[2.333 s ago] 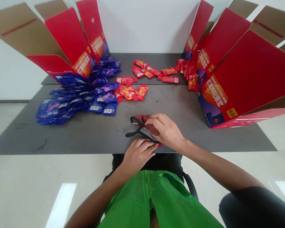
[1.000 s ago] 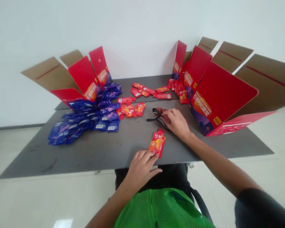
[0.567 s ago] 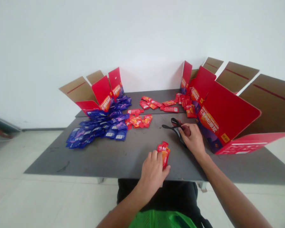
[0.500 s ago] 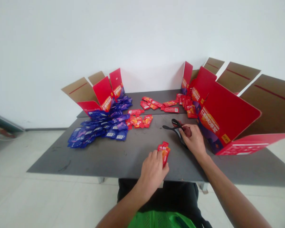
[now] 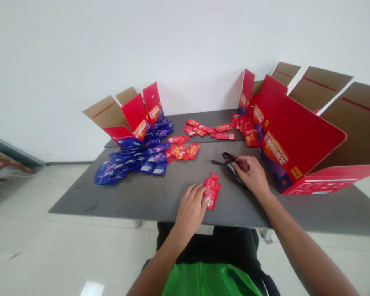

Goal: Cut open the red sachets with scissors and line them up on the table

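My left fingers lie loosely together, bent over the left edge of a single red sachet [image 5: 213, 190]; they touch it, though I cannot tell whether they pinch it. It lies flat near the table's near edge, its small neck pointing to the far side, my left hand [image 5: 188, 211] just left of it. To its right and a little farther, my right hand [image 5: 255, 174] pinches a black-strapped item [image 5: 225, 163] between thumb and fingers, its reddish-brown part mostly under them. Beyond, small clusters of red sachets [image 5: 181, 152] lie on the grey table [image 5: 160, 197]; a heap of blue sachets [image 5: 134, 158] spreads to the left. Open red cartons stand at far left [image 5: 134, 113] and along the right [image 5: 302, 144].
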Motion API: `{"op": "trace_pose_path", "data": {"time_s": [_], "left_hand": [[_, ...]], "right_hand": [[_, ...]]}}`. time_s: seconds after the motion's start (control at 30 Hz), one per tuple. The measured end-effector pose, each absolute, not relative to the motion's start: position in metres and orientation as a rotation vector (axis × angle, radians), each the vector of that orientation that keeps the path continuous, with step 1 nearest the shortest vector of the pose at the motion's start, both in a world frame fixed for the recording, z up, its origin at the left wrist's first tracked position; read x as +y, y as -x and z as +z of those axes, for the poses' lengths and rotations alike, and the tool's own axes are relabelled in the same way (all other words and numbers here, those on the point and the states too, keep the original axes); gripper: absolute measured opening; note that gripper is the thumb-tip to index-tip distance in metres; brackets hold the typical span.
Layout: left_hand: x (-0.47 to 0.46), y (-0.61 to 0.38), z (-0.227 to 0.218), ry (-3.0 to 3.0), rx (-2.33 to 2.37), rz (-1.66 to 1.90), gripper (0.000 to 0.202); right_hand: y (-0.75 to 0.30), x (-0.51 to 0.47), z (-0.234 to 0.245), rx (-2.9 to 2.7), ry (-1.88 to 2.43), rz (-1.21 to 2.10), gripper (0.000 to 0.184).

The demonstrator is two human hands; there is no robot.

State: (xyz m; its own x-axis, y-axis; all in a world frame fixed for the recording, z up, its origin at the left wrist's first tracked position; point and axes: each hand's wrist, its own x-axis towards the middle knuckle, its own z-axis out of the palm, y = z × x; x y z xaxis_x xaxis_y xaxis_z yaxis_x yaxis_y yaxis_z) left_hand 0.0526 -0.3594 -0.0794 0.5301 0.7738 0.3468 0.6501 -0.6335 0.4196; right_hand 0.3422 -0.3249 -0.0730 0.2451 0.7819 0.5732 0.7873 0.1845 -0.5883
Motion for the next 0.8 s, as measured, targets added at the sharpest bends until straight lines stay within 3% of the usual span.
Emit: {"op": "trace_pose_path", "data": {"time_s": [0.2, 0.4, 0.57, 0.8], "left_hand": [[-0.392, -0.029, -0.084, -2.774, 1.059, 0.628, 0.048], [-0.399, -0.018, -0.089, -2.913, 0.812, 0.714, 0.038], [-0.395, -0.018, -0.093, -2.915, 0.8, 0.65, 0.032], [-0.393, -0.018, -0.097, -2.832, 0.784, 0.747, 0.034]], "right_hand": [[-0.339, -0.325, -0.061, -1.509, 1.585, -0.027, 0.02], [-0.279, -0.349, -0.031, -1.613, 1.416, -0.002, 0.015], [-0.232, -0.369, -0.054, -2.108, 1.186, 0.17, 0.016], [-0.268, -0.317, -0.067, -2.16, 1.426, -0.07, 0.015]]}}
